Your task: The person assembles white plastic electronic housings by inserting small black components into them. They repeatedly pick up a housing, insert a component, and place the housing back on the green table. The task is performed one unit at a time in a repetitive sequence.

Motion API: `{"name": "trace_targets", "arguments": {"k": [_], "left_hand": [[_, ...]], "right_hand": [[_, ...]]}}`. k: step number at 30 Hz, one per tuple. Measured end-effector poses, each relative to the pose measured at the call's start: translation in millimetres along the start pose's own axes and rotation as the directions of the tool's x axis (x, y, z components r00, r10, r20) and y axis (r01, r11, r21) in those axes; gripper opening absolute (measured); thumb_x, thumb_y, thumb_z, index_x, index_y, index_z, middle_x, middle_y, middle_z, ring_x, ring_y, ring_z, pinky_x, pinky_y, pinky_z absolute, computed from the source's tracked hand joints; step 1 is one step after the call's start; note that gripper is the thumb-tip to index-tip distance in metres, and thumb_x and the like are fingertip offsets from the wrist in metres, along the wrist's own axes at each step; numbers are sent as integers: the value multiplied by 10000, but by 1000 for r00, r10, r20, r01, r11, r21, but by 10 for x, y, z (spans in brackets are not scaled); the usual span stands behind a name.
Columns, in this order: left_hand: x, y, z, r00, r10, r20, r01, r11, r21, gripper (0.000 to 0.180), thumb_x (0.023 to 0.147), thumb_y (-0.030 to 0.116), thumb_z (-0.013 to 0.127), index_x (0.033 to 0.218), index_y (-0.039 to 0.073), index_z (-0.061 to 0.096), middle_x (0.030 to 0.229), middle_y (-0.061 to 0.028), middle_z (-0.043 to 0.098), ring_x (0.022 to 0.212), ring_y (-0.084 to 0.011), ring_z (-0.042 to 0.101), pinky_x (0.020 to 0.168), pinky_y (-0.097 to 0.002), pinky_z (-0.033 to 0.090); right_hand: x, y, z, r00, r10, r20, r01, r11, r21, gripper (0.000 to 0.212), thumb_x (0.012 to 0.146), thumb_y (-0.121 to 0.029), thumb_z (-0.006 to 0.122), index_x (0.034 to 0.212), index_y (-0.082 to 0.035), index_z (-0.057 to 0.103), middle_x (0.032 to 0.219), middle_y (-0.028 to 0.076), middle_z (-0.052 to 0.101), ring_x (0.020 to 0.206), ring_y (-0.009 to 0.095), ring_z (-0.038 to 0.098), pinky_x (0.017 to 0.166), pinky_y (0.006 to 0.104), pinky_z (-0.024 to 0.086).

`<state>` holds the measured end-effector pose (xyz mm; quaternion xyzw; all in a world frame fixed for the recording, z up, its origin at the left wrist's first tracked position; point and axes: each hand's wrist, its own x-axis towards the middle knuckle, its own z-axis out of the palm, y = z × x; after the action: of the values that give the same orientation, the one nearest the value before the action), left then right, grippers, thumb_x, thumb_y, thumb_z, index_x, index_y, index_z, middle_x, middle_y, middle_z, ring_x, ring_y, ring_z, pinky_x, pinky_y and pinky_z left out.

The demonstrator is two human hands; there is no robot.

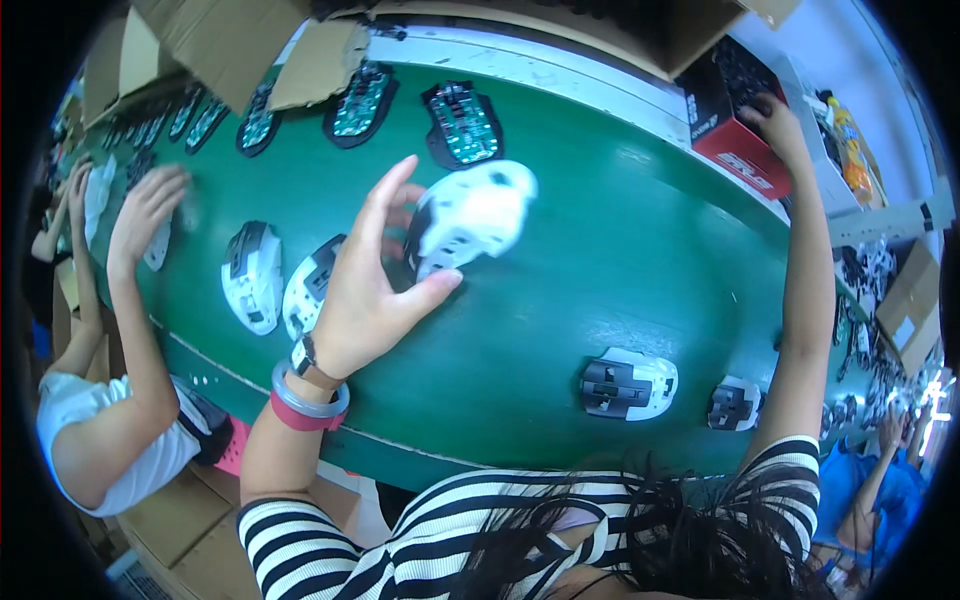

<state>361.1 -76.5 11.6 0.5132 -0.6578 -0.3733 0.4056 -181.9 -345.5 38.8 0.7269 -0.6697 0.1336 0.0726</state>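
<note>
Shell [485, 210]: white, above green tabletop [560, 290].
L hand [372, 278]: fingers curved part-open, gripping shell's edge; best light & steady.
R hand [778, 128]: fingers at red box [738, 158], can't tell if holding; best take 1 pc.

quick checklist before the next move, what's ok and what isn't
1. White shell in the left hand: ok, held between thumb and fingers.
2. Sharp view of that shell's surface: not ok, it is blurred.
3. Right hand gripping a part: cannot tell; it is at the red-and-black box, its fingertips unclear.
4. Box stocked: ok, dark pieces show inside.
5. Circuit board just beyond the shell untouched by it: cannot tell, they nearly overlap in this view.
6. Co-worker's hand apart from the shell: ok, well off to the left.
</note>
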Motion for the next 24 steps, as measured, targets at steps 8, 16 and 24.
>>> {"name": "trace_targets", "arguments": {"k": [8,16,24], "left_hand": [[-105,98,22,982,144,-120,-157,982,-105,864,706,80,764,1439,28,309,1235,-127,529,1129,-222,544,992,-340,427],[-83,170,38,997,78,-18,-81,974,-213,471,802,178,726,1248,63,626,1158,-115,623,1010,-193,606,841,-292,486],[-109,76,-22,994,106,-29,-110,961,-255,519,794,181,778,1267,57,603,1182,-111,630,1018,-204,625,859,-301,501]], "right_hand": [[-77,-394,-233,996,39,-82,-60,960,-274,319,898,-237,613,1176,-89,667,1059,214,677,993,389,642,851,427,508],[-1503,-2907,-1037,927,-374,21,223,595,772,277,907,-54,595,1177,-28,647,906,26,645,793,98,624,728,233,512],[-1586,-3605,-756,729,-684,30,323,382,866,158,794,12,726,950,-8,710,836,54,656,763,130,633,662,244,514]]}}
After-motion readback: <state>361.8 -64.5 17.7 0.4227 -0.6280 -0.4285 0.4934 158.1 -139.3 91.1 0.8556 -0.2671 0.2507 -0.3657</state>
